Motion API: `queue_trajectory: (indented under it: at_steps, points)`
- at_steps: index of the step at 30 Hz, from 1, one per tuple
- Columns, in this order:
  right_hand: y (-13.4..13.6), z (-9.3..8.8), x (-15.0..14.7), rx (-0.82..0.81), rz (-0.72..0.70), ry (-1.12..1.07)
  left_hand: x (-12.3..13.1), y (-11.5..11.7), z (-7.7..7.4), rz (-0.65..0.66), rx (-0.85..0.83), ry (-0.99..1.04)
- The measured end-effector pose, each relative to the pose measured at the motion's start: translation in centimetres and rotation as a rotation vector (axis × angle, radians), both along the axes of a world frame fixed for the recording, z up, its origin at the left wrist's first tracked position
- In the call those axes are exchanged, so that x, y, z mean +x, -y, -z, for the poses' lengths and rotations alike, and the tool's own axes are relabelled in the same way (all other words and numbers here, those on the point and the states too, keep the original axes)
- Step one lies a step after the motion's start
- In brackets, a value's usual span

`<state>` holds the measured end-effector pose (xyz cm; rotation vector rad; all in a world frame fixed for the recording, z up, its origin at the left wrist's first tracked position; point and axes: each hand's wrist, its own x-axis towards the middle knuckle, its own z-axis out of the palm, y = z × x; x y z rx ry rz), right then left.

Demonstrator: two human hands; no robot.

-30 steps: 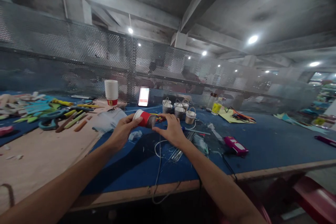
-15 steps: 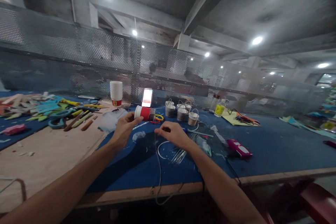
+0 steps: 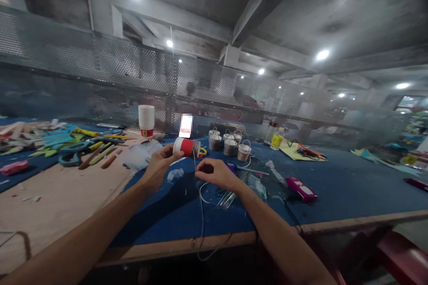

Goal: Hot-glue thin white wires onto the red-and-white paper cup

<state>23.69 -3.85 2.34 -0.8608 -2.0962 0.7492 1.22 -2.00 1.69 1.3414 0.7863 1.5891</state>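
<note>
Most of the red paper cup, gripped sideways in the left hand above the worktop's middle, looks bare, only its base end wound, while the right hand pinches the cord.

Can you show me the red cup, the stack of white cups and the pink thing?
red cup [image 3: 184, 146]: head view, its red side.
stack of white cups [image 3: 146, 117]: head view, white side wall.
pink thing [image 3: 300, 188]: head view, its top face.
</note>
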Motion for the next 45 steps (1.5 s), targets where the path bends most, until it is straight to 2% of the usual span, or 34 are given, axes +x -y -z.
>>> queue_trajectory:
  at_steps: [2, 4, 8, 11, 13, 15, 18, 25, 31, 35, 38, 40, 41, 43, 45]
  points:
    - [0.8, -0.1, -0.1, -0.012, -0.087, 0.090, -0.1, -0.2, 0.0, -0.020, 0.008, 0.010]
    - [1.3, -0.3, 0.0, 0.070, -0.054, 0.178, -0.1, -0.4, 0.1, -0.017, -0.001, 0.028]
    - [0.9, -1.0, 2.4, 0.215, 0.248, 0.278, -0.1, -0.4, 0.0, 0.000, -0.019, 0.048]
    - [-0.2, -1.4, 6.1, 0.123, 0.570, 0.339, 0.1, -0.1, -0.3, 0.022, -0.039, 0.074]
    - [-1.0, -1.3, 8.6, 0.016, 0.781, 0.487, 0.1, 0.0, -0.3, 0.041, -0.051, 0.102]
    - [-1.5, -0.6, 10.4, -0.054, 0.810, 0.558, 0.2, -0.2, -0.2, 0.044, -0.056, 0.131]
    - [-2.1, 0.6, 11.4, -0.134, 0.775, 0.618, 0.1, -0.5, 0.1, 0.061, -0.067, 0.145]
    - [-3.3, 2.0, 9.9, -0.213, 0.780, 0.612, 0.0, -0.5, 0.0, 0.079, -0.100, 0.178]
    - [-2.9, 1.8, 10.5, -0.180, 0.833, 0.366, 0.1, -0.5, 0.0, 0.087, -0.134, 0.222]
    - [-2.0, 0.9, 10.6, -0.164, 0.788, 0.106, 0.2, -0.4, 0.1, 0.081, -0.155, 0.223]
    - [-0.9, 0.0, 9.2, -0.168, 0.671, -0.144, 0.2, -0.5, 0.2, 0.068, -0.166, 0.215]
    - [-0.2, -0.6, 7.8, -0.213, 0.463, -0.478, 0.2, -0.5, 0.3, 0.063, -0.171, 0.208]
    - [0.1, -0.9, 7.0, -0.246, 0.362, -0.566, 0.2, -0.5, 0.3, 0.060, -0.172, 0.204]
    - [0.4, -1.4, 5.5, -0.261, 0.235, -0.601, 0.2, -0.5, 0.4, 0.051, -0.171, 0.196]
    - [0.4, -1.7, 4.4, -0.176, 0.214, -0.552, 0.2, -0.4, 0.4, 0.041, -0.166, 0.188]
